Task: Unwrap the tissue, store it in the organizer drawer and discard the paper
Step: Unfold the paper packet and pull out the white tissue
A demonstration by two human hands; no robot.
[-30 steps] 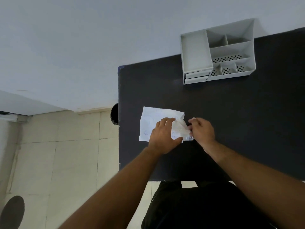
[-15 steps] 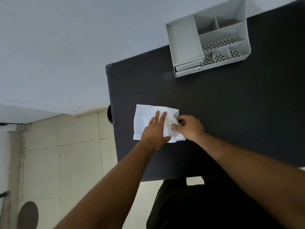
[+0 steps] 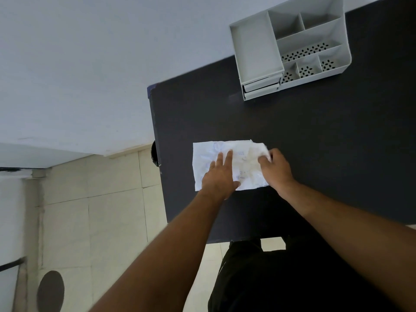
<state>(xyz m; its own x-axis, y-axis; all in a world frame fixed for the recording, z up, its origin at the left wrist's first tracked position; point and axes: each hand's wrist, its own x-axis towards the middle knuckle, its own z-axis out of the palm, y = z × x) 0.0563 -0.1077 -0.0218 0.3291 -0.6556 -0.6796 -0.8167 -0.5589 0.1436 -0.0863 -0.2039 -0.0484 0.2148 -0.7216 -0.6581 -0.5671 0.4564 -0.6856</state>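
Observation:
A creased white paper (image 3: pixel 206 158) lies spread on the dark table (image 3: pixel 315 143), near its left edge. My left hand (image 3: pixel 219 176) rests flat on the paper's left half, fingers spread, pinning it down. My right hand (image 3: pixel 275 168) pinches the paper's right flap, which is lifted and blurred. A paler, off-white tissue (image 3: pixel 249 163) shows in the middle of the paper between both hands. The grey organizer (image 3: pixel 290 46) stands at the table's far side; its two small drawers (image 3: pixel 262 86) at the front left look closed.
The table's left edge (image 3: pixel 157 158) is close to the paper, with tiled floor (image 3: pixel 101 210) below it. A dark round object (image 3: pixel 50 290) sits on the floor at lower left. A white wall runs behind the table.
The paper has been opened out wider to the right. My left hand went from gripping the bundle to lying flat on it; my right hand pulled the flap rightward.

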